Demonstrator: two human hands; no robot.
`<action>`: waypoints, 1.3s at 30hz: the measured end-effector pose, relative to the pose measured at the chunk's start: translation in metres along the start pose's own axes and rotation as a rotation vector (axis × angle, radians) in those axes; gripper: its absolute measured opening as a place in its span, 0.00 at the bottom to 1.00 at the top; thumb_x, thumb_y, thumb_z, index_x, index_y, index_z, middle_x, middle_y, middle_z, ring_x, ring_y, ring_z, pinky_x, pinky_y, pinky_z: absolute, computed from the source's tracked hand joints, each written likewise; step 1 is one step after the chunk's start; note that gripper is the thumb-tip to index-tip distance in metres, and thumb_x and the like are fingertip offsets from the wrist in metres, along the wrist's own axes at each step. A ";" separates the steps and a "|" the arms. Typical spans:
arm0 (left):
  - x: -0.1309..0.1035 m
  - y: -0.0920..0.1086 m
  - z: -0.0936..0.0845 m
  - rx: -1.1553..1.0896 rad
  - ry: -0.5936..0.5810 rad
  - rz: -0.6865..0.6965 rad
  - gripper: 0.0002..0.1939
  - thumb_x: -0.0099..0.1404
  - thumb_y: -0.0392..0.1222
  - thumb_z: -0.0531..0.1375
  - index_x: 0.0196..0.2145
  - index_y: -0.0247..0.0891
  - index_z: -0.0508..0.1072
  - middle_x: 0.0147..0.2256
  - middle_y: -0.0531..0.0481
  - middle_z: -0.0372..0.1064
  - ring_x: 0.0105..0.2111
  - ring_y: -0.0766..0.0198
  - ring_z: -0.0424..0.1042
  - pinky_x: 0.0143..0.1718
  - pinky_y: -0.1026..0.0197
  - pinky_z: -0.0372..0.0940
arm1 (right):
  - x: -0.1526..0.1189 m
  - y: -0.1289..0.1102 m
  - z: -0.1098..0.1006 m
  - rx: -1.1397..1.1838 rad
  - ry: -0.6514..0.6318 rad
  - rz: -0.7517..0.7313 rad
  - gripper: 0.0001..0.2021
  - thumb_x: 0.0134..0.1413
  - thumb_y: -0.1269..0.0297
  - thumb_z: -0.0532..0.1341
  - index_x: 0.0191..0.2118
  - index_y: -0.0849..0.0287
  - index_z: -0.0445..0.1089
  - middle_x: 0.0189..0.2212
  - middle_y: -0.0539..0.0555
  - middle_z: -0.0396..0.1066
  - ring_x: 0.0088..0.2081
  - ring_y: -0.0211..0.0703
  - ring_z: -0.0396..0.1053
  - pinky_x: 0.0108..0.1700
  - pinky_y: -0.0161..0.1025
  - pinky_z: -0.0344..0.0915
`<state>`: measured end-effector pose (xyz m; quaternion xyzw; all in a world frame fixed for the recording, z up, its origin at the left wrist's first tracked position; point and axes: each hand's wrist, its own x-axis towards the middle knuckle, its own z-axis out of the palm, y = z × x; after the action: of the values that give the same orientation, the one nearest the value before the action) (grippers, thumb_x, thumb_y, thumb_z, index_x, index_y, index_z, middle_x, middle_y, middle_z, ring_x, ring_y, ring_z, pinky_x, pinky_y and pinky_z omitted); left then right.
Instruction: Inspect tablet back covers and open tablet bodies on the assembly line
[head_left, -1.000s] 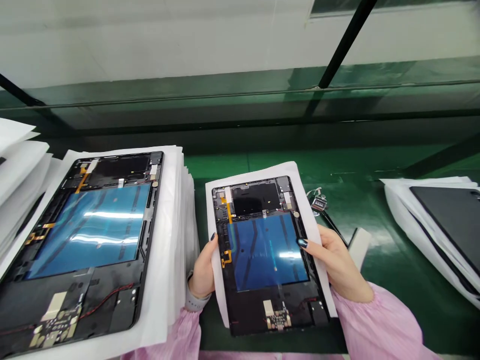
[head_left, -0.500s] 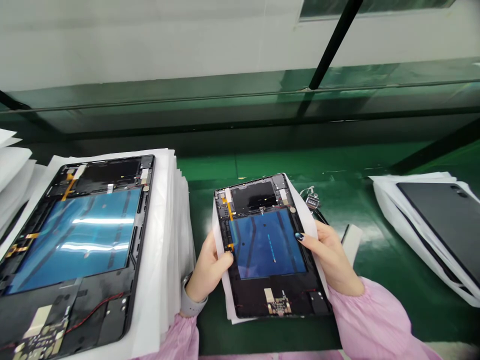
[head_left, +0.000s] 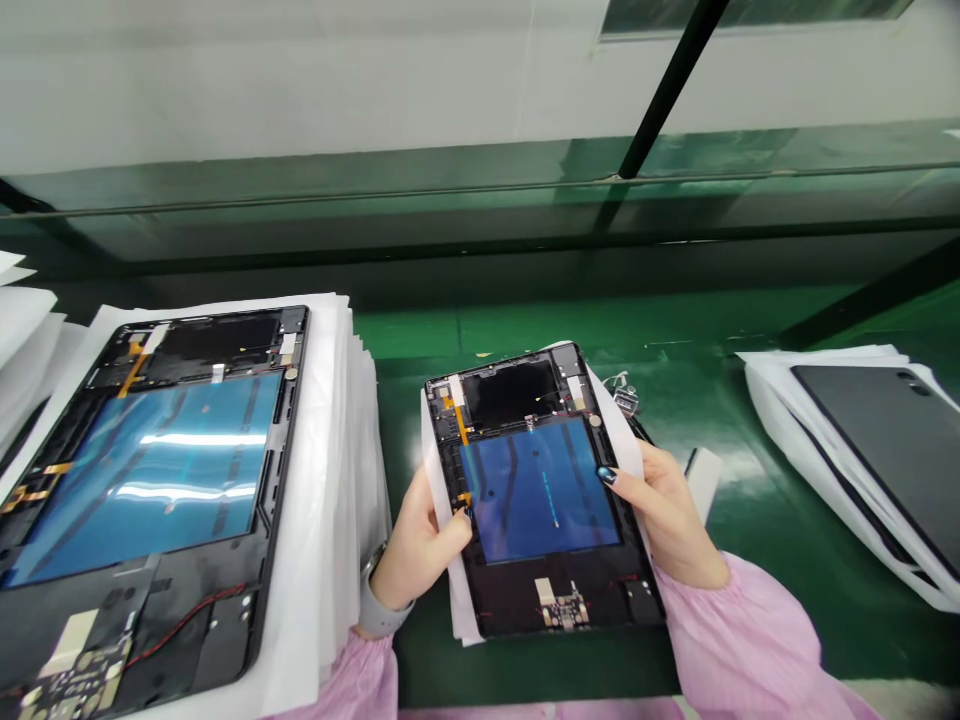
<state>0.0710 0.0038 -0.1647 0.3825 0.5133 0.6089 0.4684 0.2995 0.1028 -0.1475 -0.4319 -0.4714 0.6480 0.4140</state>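
Between my hands is an opened tablet (head_left: 517,600), its inside facing up, with a blue battery (head_left: 541,490), an orange ribbon cable (head_left: 459,412) and a small circuit board (head_left: 564,608) near its lower edge. A white sheet (head_left: 619,425) shows behind it at both sides. My left hand (head_left: 424,535) grips the left edge, thumb on the frame just below the orange connector. On the opposite edge, my right hand (head_left: 667,510) has its thumb over the rim beside the battery. The other fingers of both hands are hidden underneath.
Close on the left stands a tall stack of white sheets (head_left: 330,480) with another opened tablet (head_left: 225,590) on top. At the right lie closed dark tablets (head_left: 885,430) between white sheets. A small metal connector (head_left: 625,400) and a white strip (head_left: 703,480) rest on the green table (head_left: 810,560).
The tablet has tilted slightly in my hands, its top right corner moving a little up and right. Both hands keep their grip; my right thumb has shifted slightly to the right with the edge.
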 end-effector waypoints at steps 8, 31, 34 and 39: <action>-0.004 -0.012 -0.011 -0.148 -0.085 -0.050 0.19 0.64 0.45 0.63 0.53 0.42 0.76 0.50 0.46 0.77 0.53 0.46 0.72 0.56 0.52 0.64 | -0.002 -0.004 0.001 0.031 0.028 0.020 0.15 0.44 0.54 0.74 0.37 0.56 0.80 0.23 0.50 0.76 0.24 0.44 0.69 0.26 0.36 0.66; -0.002 0.006 -0.001 -0.417 -0.025 -0.177 0.17 0.60 0.51 0.67 0.45 0.44 0.82 0.42 0.46 0.80 0.50 0.43 0.75 0.54 0.48 0.68 | 0.004 0.005 0.000 0.146 -0.050 0.163 0.16 0.40 0.53 0.74 0.34 0.57 0.78 0.23 0.52 0.77 0.21 0.44 0.70 0.22 0.35 0.65; -0.001 0.007 0.000 -0.412 -0.005 -0.184 0.19 0.59 0.52 0.67 0.47 0.45 0.81 0.42 0.46 0.81 0.51 0.43 0.74 0.56 0.47 0.67 | 0.001 -0.002 0.003 0.137 -0.053 0.174 0.16 0.41 0.54 0.74 0.35 0.56 0.78 0.24 0.52 0.77 0.22 0.45 0.70 0.24 0.37 0.66; -0.003 0.004 -0.001 -0.412 0.016 -0.174 0.19 0.59 0.53 0.68 0.46 0.45 0.82 0.40 0.46 0.81 0.50 0.43 0.76 0.56 0.47 0.67 | -0.001 -0.008 0.006 0.098 -0.038 0.148 0.14 0.41 0.54 0.73 0.33 0.56 0.78 0.23 0.51 0.75 0.21 0.44 0.67 0.24 0.37 0.63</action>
<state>0.0704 0.0010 -0.1613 0.2282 0.4129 0.6611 0.5835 0.2952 0.1020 -0.1386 -0.4325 -0.4138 0.7072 0.3763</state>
